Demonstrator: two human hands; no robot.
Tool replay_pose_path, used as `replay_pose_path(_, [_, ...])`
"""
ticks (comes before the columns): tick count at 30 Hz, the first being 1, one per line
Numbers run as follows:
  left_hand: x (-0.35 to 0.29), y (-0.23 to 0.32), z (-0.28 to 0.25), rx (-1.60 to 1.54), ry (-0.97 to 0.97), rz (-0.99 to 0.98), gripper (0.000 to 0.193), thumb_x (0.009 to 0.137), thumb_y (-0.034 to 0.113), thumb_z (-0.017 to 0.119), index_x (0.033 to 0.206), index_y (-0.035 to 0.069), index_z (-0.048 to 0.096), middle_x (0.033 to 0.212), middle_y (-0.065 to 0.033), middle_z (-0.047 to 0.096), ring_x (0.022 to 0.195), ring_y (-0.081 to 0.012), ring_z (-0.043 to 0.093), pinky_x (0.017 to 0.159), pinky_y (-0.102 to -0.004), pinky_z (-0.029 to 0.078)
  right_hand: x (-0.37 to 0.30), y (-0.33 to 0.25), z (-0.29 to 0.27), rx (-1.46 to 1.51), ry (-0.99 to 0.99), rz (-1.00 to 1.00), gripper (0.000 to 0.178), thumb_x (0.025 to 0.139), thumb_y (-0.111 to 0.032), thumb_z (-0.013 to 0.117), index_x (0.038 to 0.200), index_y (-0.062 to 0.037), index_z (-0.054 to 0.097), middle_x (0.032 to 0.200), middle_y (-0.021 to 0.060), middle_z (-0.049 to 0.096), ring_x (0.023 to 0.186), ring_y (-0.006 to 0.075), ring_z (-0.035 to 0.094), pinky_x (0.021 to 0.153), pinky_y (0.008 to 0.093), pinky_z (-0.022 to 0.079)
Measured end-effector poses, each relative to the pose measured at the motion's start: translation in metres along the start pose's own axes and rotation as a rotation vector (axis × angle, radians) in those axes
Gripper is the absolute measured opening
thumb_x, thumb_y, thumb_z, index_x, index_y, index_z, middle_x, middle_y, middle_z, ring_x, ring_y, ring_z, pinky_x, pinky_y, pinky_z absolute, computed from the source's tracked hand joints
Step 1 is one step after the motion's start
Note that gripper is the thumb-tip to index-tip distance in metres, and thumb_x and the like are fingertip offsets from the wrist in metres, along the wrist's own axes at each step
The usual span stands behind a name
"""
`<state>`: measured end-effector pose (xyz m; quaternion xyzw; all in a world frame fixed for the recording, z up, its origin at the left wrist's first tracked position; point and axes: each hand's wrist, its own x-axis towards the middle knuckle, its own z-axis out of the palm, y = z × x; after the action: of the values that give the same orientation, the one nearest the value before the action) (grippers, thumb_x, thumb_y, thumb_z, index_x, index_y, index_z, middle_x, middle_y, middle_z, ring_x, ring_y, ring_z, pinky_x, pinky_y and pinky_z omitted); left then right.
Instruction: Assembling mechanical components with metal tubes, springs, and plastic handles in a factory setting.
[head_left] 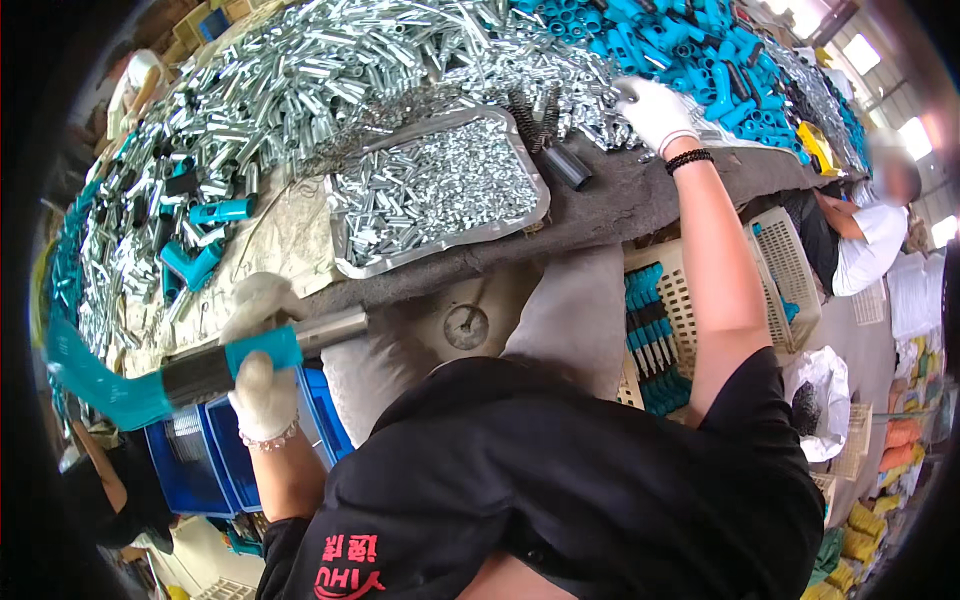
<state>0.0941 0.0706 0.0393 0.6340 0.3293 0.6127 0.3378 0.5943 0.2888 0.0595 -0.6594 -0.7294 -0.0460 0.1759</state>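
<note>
My left hand [266,398], in a white glove, is closed around a long tool body [195,374]. The tool has a teal curved end, a black sleeve, a teal collar and a bare metal tube; its exact kind is unclear. Stretched far forward, my white-gloved right hand [655,112] reaches into a heap of small shiny metal parts [580,90]. Its fingers are curled at the heap, and anything between them is too small to make out. Close to that hand lie a dark coil spring [548,115] and a black cylinder [568,167].
A metal-rimmed tray [440,245] of small metal pieces sits at the table's front. Metal tubes [300,70] and teal housings [690,50] are heaped behind. Blue crates [195,465] stand below left, a cream basket [685,290] below right. Another person [870,235] sits at the right.
</note>
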Motion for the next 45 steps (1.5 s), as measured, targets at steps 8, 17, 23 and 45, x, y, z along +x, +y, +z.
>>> replay_pose_path(8, [-0.030,-0.022,0.039,-0.840,0.367,-0.622,0.040,0.098,0.030,0.059,0.121,-0.003,0.055,0.108,-0.0136,0.062,0.096,-0.0199,0.061,0.081,-0.0338,0.054,-0.014,-0.006,0.030,0.605,0.135,0.056,0.036,0.093,-0.023,0.056,0.122,-0.0041,0.065,0.109,0.0123,0.071,0.101,0.0227,0.066,0.087,0.0350,0.052])
replay_pose_path(17, [-0.033,-0.024,0.038,-1.035,0.287,-0.697,0.052,0.093,0.034,0.071,0.129,0.002,0.052,0.119,-0.0151,0.063,0.096,-0.0237,0.063,0.083,-0.0325,0.058,-0.152,-0.244,0.002,1.256,-0.302,-0.253,0.026,0.084,0.000,0.073,0.109,-0.0002,0.063,0.103,0.0081,0.065,0.093,0.0130,0.065,0.085,0.0274,0.054])
replay_pose_path(23, [-0.038,-0.014,0.034,-0.871,0.182,-0.724,0.061,0.093,0.039,0.070,0.134,0.001,0.048,0.126,-0.0200,0.061,0.110,-0.0290,0.067,0.089,-0.0364,0.062,-0.168,-0.247,0.019,1.331,-0.129,-0.366,0.031,0.080,0.006,0.075,0.109,-0.0006,0.066,0.106,0.0082,0.069,0.094,0.0138,0.067,0.079,0.0267,0.055])
replay_pose_path(45, [-0.032,-0.013,0.041,-0.915,0.102,-0.685,0.047,0.089,0.020,0.071,0.126,0.001,0.051,0.130,-0.0334,0.056,0.102,-0.0416,0.070,0.090,-0.0472,0.060,-0.169,-0.232,0.013,1.086,-0.039,-0.640,0.031,0.084,-0.002,0.075,0.112,-0.0019,0.062,0.101,0.0119,0.068,0.093,0.0239,0.066,0.081,0.0325,0.054])
